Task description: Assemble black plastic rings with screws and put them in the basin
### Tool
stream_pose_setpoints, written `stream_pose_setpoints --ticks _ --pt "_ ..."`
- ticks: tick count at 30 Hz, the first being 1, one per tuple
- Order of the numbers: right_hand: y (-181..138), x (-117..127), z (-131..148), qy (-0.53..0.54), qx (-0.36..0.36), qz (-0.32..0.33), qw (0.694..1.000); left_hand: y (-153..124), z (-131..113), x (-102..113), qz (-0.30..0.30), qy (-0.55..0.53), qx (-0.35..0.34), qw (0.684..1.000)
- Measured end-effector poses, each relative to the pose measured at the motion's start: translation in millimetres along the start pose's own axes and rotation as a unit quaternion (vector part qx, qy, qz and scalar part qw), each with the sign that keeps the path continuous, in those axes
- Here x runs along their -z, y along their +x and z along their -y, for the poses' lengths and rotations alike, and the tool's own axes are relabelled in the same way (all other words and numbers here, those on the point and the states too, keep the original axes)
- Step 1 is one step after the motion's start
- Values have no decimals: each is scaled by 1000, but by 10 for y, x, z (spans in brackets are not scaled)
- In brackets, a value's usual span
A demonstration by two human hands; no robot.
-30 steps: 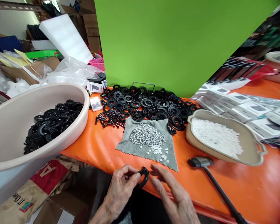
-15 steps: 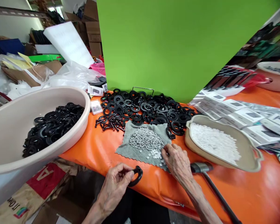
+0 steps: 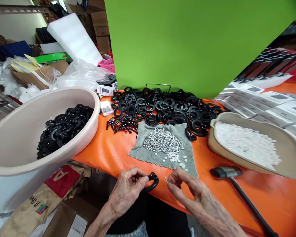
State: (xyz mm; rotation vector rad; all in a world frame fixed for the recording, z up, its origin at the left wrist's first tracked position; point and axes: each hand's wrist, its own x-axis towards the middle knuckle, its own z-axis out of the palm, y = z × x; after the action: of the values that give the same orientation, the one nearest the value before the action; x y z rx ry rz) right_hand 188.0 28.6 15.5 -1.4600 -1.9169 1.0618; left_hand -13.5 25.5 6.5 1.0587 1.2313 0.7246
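Observation:
My left hand (image 3: 129, 187) grips a glossy black ring (image 3: 153, 183) between thumb and fingers, above the front edge of the table. Just right of it, my right hand (image 3: 187, 187) pinches a small silver pin (image 3: 166, 179), its tip pointing toward the ring but apart from it. Behind both hands lies a grey cloth (image 3: 138, 149), bearing a heap of silver pins (image 3: 162, 140) and some small white pieces (image 3: 173, 157). Past the cloth, many loose black rings (image 3: 162, 108) are piled beside a cluster of black pin-like parts (image 3: 123, 123).
A large beige basin (image 3: 12, 131) with black rings stands at left. On the right are a tan tray (image 3: 292, 161) of white pieces, a hammer (image 3: 246, 194) and white boxes (image 3: 273, 98). A green panel (image 3: 182, 46) rises behind the orange tabletop (image 3: 118, 144).
My right hand has come off the cloth, down toward the ring, with a silver pin now showing in its fingers. My left hand still holds the ring. The view has shifted slightly.

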Motion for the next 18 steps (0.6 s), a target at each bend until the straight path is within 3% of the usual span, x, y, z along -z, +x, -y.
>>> stream_pose_setpoints --ticks 5,14,18 --pt "51 -19 163 26 -32 62 997 -9 9 -13 11 39 -13 999" --pt "103 -34 75 -34 -51 149 987 -47 25 -57 -33 253 -106 961" --pt "70 -90 -17 -70 -38 148 986 -84 61 -79 -40 288 -143 946"
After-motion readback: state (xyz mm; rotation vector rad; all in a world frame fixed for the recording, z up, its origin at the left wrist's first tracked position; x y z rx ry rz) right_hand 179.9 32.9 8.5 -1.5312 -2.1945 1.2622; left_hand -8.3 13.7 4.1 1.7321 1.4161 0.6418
